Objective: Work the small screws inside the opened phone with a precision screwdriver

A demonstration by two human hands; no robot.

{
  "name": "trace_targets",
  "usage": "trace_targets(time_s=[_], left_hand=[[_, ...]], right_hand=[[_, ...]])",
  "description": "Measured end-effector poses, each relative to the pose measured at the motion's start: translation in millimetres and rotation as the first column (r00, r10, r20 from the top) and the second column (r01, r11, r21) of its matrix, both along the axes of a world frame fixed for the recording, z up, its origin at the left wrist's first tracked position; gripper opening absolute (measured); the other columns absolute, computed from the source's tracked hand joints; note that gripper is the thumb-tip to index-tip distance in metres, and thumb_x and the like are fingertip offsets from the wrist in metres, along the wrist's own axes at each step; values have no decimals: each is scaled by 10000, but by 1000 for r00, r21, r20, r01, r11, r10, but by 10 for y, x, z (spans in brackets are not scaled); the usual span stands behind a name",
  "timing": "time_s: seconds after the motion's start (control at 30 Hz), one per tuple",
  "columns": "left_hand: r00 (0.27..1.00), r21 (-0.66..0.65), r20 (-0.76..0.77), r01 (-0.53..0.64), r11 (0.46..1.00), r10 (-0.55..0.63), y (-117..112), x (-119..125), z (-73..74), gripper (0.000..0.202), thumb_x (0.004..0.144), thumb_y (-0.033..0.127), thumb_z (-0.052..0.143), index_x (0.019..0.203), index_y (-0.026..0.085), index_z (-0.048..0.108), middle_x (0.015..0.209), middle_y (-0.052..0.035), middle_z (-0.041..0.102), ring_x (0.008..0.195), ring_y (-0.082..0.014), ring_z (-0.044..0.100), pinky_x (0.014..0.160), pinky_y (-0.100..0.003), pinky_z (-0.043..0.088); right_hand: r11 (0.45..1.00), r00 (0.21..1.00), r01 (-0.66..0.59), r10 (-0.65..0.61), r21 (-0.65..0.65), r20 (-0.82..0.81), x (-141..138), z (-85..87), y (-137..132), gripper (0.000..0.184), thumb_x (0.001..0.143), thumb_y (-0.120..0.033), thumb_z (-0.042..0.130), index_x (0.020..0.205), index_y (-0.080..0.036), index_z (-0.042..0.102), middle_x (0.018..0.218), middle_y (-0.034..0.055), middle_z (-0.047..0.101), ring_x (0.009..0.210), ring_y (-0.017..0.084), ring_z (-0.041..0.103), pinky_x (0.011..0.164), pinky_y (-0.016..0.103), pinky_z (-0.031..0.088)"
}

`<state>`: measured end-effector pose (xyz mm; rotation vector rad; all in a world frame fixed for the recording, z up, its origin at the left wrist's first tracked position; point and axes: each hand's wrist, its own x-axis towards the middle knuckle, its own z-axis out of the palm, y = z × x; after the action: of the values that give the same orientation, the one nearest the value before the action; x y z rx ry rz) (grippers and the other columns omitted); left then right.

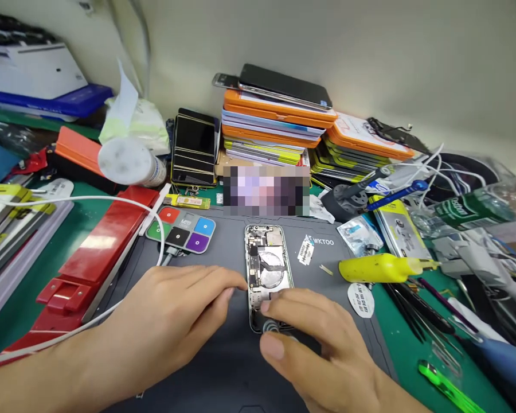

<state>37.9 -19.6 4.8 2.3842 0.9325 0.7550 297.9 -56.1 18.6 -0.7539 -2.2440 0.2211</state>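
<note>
An opened phone (272,269) lies on the dark grey mat (223,367), its circuit board and round coil exposed. At its left edge, the fingertips of my left hand (176,310) rest on or just beside the frame; the fingers are stretched out and hold nothing I can see. Over the phone's lower end, my right hand (327,338) has its thumb and fingers closed round a dark tool with a ridged grey end (270,326), perhaps a screwdriver. Most of that tool and the phone's lower right corner are hidden by the fingers.
A colored magnetic pad (180,229) lies left of the phone, near a red clamp-like tool (94,252) and white cable (107,199). To the right are a yellow bottle (374,268), tweezers (406,312) and a green cutter (447,387). Orange cases (279,109) are stacked behind.
</note>
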Motion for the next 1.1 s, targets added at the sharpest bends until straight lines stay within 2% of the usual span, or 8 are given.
trace_targets(time_s=[0.17, 0.33, 0.43, 0.57, 0.7, 0.8, 0.93, 1.1], left_hand=[[1000, -21, -22, -22, 1000, 21, 6, 12, 29, 204, 1138, 203, 488, 1247, 304, 627, 1093, 80, 834, 909, -132, 829, 801, -243, 575], [1000, -31, -9, -27, 999, 27, 6, 21, 99, 226, 1118, 174, 499, 1227, 308, 644, 1061, 92, 834, 896, -114, 829, 813, -209, 575], [999, -26, 3, -38, 999, 38, -3, 21, 122, 223, 1112, 170, 501, 1215, 296, 653, 1044, 70, 836, 876, -128, 827, 796, -212, 581], [993, -53, -31, -116, 992, 115, -14, 38, 165, 214, 1119, 214, 482, 1222, 274, 658, 894, 55, 803, 710, -142, 781, 647, -223, 554], [975, -77, -57, -217, 973, 213, 15, 50, 255, 255, 1161, 273, 400, 1160, 243, 653, 693, 73, 669, 547, -134, 670, 524, -210, 503], [965, -30, -84, -253, 967, 250, 89, 3, 324, 242, 1171, 299, 430, 1199, 236, 662, 837, 31, 731, 661, -145, 714, 576, -217, 544], [962, 74, -174, -202, 977, 212, 235, -135, 342, 207, 1124, 295, 533, 1121, 222, 726, 1133, -53, 775, 998, -231, 766, 839, -317, 613], [952, 141, -271, -107, 984, 142, 383, -292, 267, 235, 1136, 267, 535, 1093, 221, 761, 1105, -47, 787, 1049, -236, 762, 894, -324, 598]], right_hand=[[999, 999, -37, 38, 29, -34, -15, -50, 13, 353, 1059, -179, 613, 1392, -221, 721, 1110, 118, 842, 1104, 250, 823, 949, 383, 716], [997, 998, -16, 20, 78, -53, -25, -81, 32, 295, 1076, -160, 565, 1320, -208, 722, 1028, 106, 832, 976, 220, 806, 886, 343, 701], [997, 997, -23, 28, 68, -72, -24, -109, 48, 428, 1067, -122, 511, 1469, -201, 635, 1053, 114, 815, 999, 227, 797, 890, 371, 701], [998, 995, -25, 31, 58, -93, -27, -146, 55, 632, 999, -40, 514, 1599, -240, 510, 1070, 89, 803, 975, 221, 794, 853, 370, 700], [997, 996, -23, 30, 78, -86, -39, -150, 51, 641, 977, -30, 519, 1584, -237, 515, 1064, 92, 795, 972, 229, 790, 850, 381, 703], [995, 996, -26, 33, 94, -80, -45, -142, 48, 629, 983, -26, 526, 1577, -234, 516, 1079, 99, 798, 973, 230, 789, 858, 388, 707], [995, 997, -25, 32, 95, -70, -43, -149, 47, 598, 974, -14, 561, 1542, -199, 543, 1114, 115, 801, 1005, 238, 786, 881, 405, 709], [996, 996, -36, 42, 82, -75, -33, -165, 57, 709, 935, 38, 564, 1595, -211, 499, 1063, 96, 810, 998, 249, 784, 886, 419, 710]])
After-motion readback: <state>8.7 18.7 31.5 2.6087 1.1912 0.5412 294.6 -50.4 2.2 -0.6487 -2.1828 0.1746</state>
